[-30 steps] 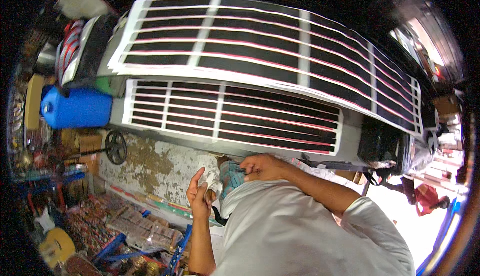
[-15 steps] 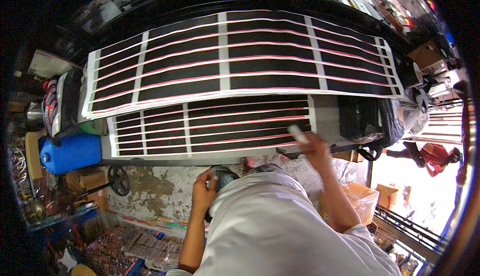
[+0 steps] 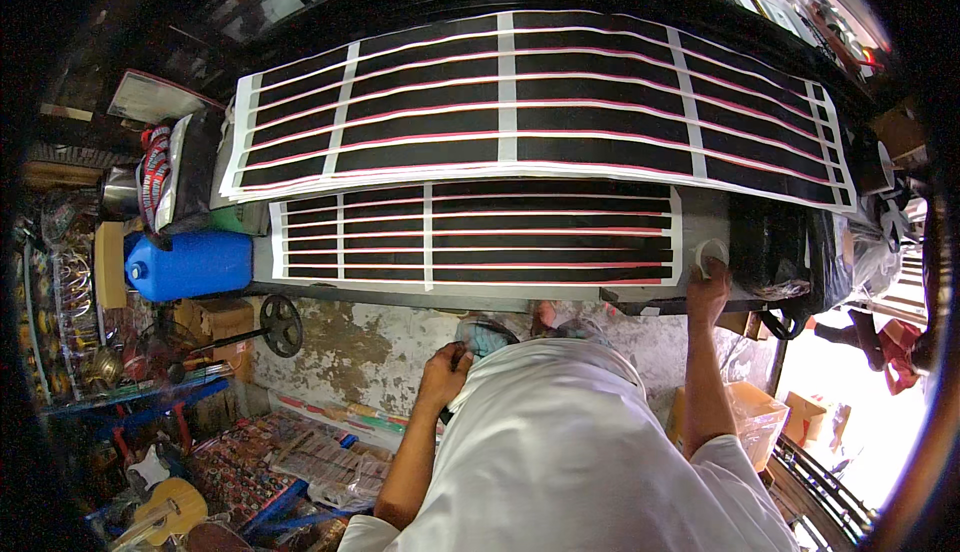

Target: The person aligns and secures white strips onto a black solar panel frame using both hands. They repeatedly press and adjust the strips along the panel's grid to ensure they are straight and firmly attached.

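Observation:
My right hand [image 3: 708, 294] reaches over the front edge of the bench, fingers closed on a white ring that looks like a roll of tape [image 3: 711, 249]. The roll is just right of the smaller printed sheet [image 3: 385, 232], which has black strips parted by white and red lines. Behind that, overlapping its far edge, lies a stack of larger sheets [image 3: 508, 97] with the same kind of print. Down by my waist, my left hand [image 3: 445, 374] has its fingers curled together near the edge of my shirt; what is in them, if anything, is hidden.
A blue jerrycan [image 3: 195, 264] stands left of the sheets, with a black handwheel [image 3: 281, 325] below it. Dark plastic-wrapped goods [image 3: 785, 247] bound the bench's right end. Cardboard boxes [image 3: 750, 407] stand lower right, and another person [image 3: 898, 347] is at the far right.
My right hand has moved right with the roll, from above the small sheet's right end to the grey surface beside it. My left hand stays by my waist. The view has shifted.

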`<move>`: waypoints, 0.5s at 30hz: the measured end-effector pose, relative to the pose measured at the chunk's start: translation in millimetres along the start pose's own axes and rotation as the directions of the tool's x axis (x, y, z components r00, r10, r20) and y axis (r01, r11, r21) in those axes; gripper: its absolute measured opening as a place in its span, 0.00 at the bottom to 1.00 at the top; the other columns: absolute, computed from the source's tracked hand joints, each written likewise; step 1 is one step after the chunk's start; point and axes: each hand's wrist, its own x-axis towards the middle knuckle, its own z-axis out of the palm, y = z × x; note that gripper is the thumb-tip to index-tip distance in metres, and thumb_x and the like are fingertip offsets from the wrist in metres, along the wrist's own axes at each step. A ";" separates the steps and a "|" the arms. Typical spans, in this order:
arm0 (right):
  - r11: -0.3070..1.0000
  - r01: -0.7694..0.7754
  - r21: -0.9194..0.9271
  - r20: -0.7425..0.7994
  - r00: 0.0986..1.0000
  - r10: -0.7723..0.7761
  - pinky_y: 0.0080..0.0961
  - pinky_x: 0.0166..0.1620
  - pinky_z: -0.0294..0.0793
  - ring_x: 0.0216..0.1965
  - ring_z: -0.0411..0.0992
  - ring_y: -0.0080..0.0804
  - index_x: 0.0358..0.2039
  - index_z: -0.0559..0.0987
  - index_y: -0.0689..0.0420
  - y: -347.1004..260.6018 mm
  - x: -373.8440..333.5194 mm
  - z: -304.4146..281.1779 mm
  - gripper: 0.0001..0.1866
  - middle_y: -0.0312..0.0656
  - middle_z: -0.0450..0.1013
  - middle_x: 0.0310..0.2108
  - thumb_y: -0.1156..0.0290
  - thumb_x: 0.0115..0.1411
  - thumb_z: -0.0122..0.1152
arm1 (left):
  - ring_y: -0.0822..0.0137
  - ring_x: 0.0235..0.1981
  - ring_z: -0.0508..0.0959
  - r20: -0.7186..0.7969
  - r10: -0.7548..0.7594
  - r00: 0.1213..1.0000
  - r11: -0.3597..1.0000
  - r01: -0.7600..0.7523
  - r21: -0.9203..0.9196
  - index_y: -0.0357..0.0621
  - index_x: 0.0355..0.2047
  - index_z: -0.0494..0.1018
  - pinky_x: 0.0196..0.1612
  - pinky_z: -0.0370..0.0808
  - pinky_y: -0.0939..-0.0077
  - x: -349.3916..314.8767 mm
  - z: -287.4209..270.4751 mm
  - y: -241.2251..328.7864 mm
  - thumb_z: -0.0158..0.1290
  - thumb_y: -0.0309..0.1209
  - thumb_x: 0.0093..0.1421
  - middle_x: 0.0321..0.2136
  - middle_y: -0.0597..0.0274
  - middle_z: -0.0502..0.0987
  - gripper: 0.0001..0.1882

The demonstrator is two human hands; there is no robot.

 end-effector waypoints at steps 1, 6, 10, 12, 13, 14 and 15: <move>1.000 0.010 0.000 -0.011 1.000 -0.010 0.51 0.52 0.76 0.50 0.76 0.60 0.48 0.81 0.63 -7.4 -5.2 -4.5 0.15 0.56 0.79 0.46 0.76 0.60 0.68 | 0.44 0.50 0.85 0.009 -0.005 1.000 1.000 0.005 -0.027 0.36 0.56 0.80 0.55 0.81 0.56 2.2 -2.6 -0.4 0.60 0.39 0.70 0.47 0.40 0.85 0.21; 0.987 0.063 0.148 0.115 0.990 -0.081 0.52 0.51 0.76 0.47 0.75 0.62 0.49 0.79 0.63 -50.4 -54.6 -26.6 0.16 0.57 0.76 0.46 0.81 0.60 0.64 | 0.45 0.47 0.86 -0.077 0.075 0.994 0.997 -0.078 -0.029 0.37 0.55 0.81 0.52 0.82 0.56 10.8 -4.8 -9.8 0.60 0.38 0.70 0.46 0.41 0.85 0.20; 0.945 0.131 0.300 0.231 0.951 -0.205 0.48 0.49 0.77 0.43 0.77 0.58 0.38 0.82 0.61 -98.8 -88.5 -25.1 0.08 0.52 0.79 0.39 0.83 0.58 0.64 | 0.46 0.44 0.86 -0.139 0.139 0.981 0.990 -0.140 0.002 0.37 0.54 0.81 0.48 0.83 0.56 17.0 -17.1 -8.2 0.60 0.35 0.70 0.47 0.41 0.84 0.18; 0.907 0.178 0.381 0.312 0.899 -0.307 0.46 0.48 0.79 0.40 0.78 0.56 0.39 0.82 0.60 -123.3 -99.3 -16.0 0.07 0.52 0.79 0.38 0.81 0.60 0.64 | 0.47 0.43 0.86 -0.200 0.143 0.969 0.989 -0.145 0.001 0.37 0.54 0.81 0.45 0.84 0.57 20.3 -28.8 -9.1 0.59 0.33 0.70 0.46 0.43 0.83 0.16; 0.892 0.238 0.386 0.349 0.857 -0.379 0.43 0.47 0.80 0.38 0.79 0.53 0.39 0.82 0.60 -140.8 -99.9 -12.2 0.06 0.50 0.80 0.37 0.80 0.61 0.65 | 0.48 0.42 0.86 -0.252 0.143 0.957 0.989 -0.148 0.001 0.37 0.54 0.81 0.43 0.84 0.57 22.3 -36.4 -13.6 0.59 0.31 0.70 0.45 0.43 0.83 0.15; 0.877 0.227 0.423 0.396 0.824 -0.405 0.43 0.47 0.80 0.39 0.79 0.53 0.40 0.82 0.60 -159.3 -101.1 -8.9 0.06 0.50 0.80 0.38 0.80 0.62 0.65 | 0.49 0.41 0.86 -0.302 0.147 0.942 0.988 -0.155 -0.001 0.37 0.53 0.81 0.42 0.84 0.58 26.6 -44.3 -16.5 0.58 0.30 0.70 0.44 0.44 0.83 0.14; 0.862 0.214 0.460 0.441 0.788 -0.431 0.43 0.47 0.80 0.40 0.79 0.53 0.40 0.82 0.60 -179.0 -103.3 -4.6 0.06 0.50 0.80 0.38 0.79 0.62 0.65 | 0.49 0.41 0.86 -0.329 0.193 0.924 0.981 -0.190 0.042 0.38 0.53 0.82 0.40 0.84 0.58 31.3 -54.7 -20.7 0.58 0.29 0.70 0.43 0.45 0.83 0.14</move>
